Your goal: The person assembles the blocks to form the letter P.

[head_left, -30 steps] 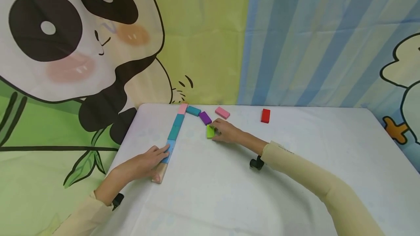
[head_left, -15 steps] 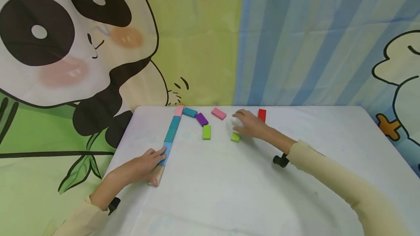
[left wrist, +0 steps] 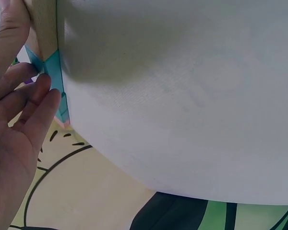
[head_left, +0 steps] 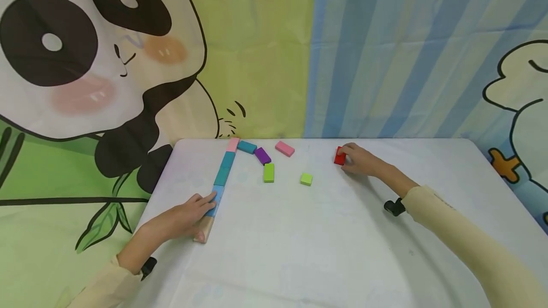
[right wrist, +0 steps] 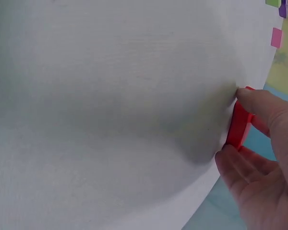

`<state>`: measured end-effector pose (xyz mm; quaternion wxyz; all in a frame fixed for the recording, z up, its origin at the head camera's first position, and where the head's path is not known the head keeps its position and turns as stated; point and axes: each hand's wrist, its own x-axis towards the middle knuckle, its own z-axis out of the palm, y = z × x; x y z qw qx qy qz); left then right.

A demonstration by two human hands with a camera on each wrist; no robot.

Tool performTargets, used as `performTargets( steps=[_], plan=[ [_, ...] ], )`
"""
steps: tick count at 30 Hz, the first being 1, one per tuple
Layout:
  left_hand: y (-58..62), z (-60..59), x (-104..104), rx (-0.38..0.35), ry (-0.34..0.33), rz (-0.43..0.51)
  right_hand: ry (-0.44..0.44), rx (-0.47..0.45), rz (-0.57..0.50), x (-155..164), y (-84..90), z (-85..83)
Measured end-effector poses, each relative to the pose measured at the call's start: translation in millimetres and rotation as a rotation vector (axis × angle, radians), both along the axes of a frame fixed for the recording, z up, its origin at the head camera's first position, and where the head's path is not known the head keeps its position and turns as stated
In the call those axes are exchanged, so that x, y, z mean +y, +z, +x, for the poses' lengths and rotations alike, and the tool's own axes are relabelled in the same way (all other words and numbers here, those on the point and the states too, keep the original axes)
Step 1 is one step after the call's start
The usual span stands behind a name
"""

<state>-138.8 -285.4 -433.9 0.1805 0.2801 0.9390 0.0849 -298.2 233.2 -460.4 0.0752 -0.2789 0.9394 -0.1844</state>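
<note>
In the head view, my left hand [head_left: 184, 217] rests at a straight row of blocks. Its fingers touch the light blue block [head_left: 218, 198], and the thumb is by the plain wooden block [head_left: 205, 228] at the near end. Beyond these lie teal blocks [head_left: 224, 168] and a pink block [head_left: 233, 144]. My right hand [head_left: 361, 159] grips a red block [head_left: 339, 157] near the table's back edge. In the right wrist view, thumb and fingers pinch the red block [right wrist: 239, 125] at its two ends. The left wrist view shows left fingers [left wrist: 41, 112] loosely bent beside the row.
A blue-teal block [head_left: 247, 147], a purple block [head_left: 263, 156] and a lime block [head_left: 269, 173] curve away from the row's far end. A pink block [head_left: 284, 149] and a short lime block [head_left: 306, 179] lie separately. A panda-printed cloth [head_left: 257, 51] hangs behind the white table [head_left: 299, 251].
My right hand has left the lime block, passed over the short lime block and taken hold of the red block, which has shifted slightly nearer. The left hand stays on the row.
</note>
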Motion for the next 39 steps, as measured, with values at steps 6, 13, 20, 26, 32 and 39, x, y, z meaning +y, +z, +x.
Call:
performTargets(
  steps=[6,13,20,26,32,39],
  plan=[
    [-0.5,-0.2,-2,-0.013,0.003,-0.002,-0.054,0.038,-0.024,-9,-2.3,-0.3],
    [-1.1,-0.3,-5,0.006,0.012,0.002,0.101,0.146,-0.261,-84,17.3,45.2],
    [-1.2,-0.2,0,0.001,-0.003,0.018,0.242,0.067,-0.071,-150,-0.3,85.6],
    [-1.7,1.1,1,0.008,-0.014,0.002,0.207,0.123,-0.093,-166,-15.6,87.0],
    [2.5,0.1,-1,0.018,-0.014,0.003,0.194,0.122,-0.084,-170,-13.8,88.9],
    [2.8,1.0,-2,0.011,-0.014,0.011,0.23,0.148,-0.096,-171,-11.7,89.8]
  ],
)
